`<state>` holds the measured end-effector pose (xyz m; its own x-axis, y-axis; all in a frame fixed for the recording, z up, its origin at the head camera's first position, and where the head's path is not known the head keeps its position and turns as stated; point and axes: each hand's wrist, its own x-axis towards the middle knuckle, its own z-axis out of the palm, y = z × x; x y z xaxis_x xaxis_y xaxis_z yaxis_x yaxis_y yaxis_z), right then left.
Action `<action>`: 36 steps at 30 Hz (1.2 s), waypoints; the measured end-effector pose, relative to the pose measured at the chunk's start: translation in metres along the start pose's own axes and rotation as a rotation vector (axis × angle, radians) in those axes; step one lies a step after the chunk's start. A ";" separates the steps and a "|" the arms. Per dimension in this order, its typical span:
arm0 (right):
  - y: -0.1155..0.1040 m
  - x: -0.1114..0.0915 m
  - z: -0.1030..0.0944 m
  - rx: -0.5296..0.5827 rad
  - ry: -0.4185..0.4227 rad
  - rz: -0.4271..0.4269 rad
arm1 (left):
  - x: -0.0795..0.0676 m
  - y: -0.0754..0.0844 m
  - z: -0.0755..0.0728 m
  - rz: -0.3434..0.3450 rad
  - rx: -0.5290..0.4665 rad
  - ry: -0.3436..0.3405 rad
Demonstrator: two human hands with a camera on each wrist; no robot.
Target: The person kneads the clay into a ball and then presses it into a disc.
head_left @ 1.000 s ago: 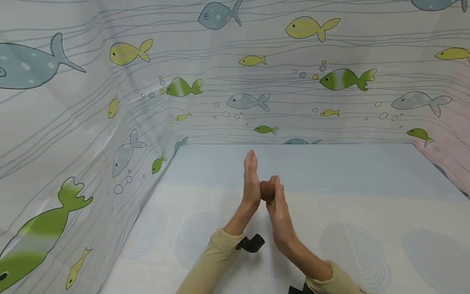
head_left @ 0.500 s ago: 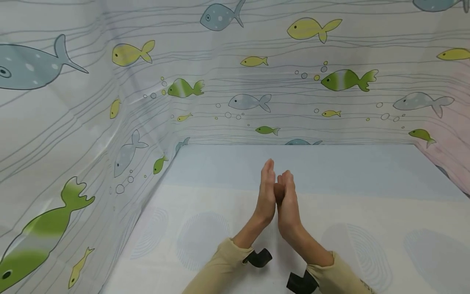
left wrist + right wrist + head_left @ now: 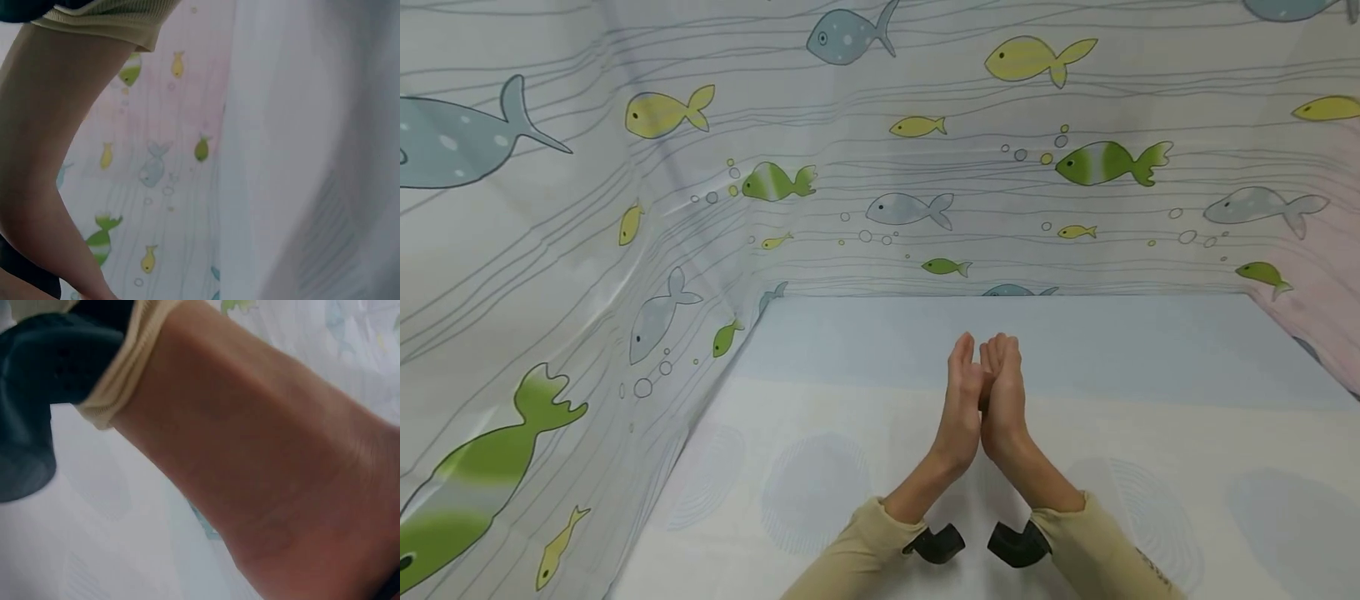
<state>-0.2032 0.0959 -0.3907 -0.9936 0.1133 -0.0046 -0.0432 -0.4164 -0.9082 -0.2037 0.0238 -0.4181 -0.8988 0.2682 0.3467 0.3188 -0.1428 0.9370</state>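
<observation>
A small brown lump, like clay (image 3: 986, 392), sits between the two palms in the head view. My left hand (image 3: 960, 412) presses on it from the left, with fingers fairly straight and pointing away from me. From the right, my right hand (image 3: 1006, 408) presses the lump with its palm, its fingers also extended. Most of the lump is hidden by the hands. Both hands are raised above the table. Neither wrist view shows the lump; a bare forearm (image 3: 44, 137) fills the left side of the left wrist view, and a bare wrist (image 3: 250, 450) crosses the right wrist view.
A white and pale blue table cover (image 3: 850, 342) lies beneath the hands. Fish-printed curtains (image 3: 850, 158) hang behind and at the left. Black wrist cameras (image 3: 942, 544) stick out from beige sleeves (image 3: 857, 554).
Both hands have shifted right. They slide along each other, the left hand coming back toward me and the right moving forward. The gap between them has narrowed, hiding more of the lump.
</observation>
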 end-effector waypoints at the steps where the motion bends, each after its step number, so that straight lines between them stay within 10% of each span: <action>1: 0.000 0.002 -0.001 0.002 0.003 0.005 | 0.000 0.000 0.001 0.002 0.001 -0.006; 19: 0.008 0.023 -0.022 0.001 0.030 -0.017 | -0.006 0.009 0.010 0.017 0.079 -0.042; 36: 0.026 -0.024 0.000 -0.092 -0.092 -0.001 | 0.011 -0.002 -0.001 -0.007 0.036 0.183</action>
<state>-0.1807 0.0821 -0.4145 -0.9991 0.0285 0.0308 -0.0385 -0.3316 -0.9426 -0.2142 0.0255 -0.4162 -0.9397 0.0909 0.3296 0.3199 -0.1061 0.9415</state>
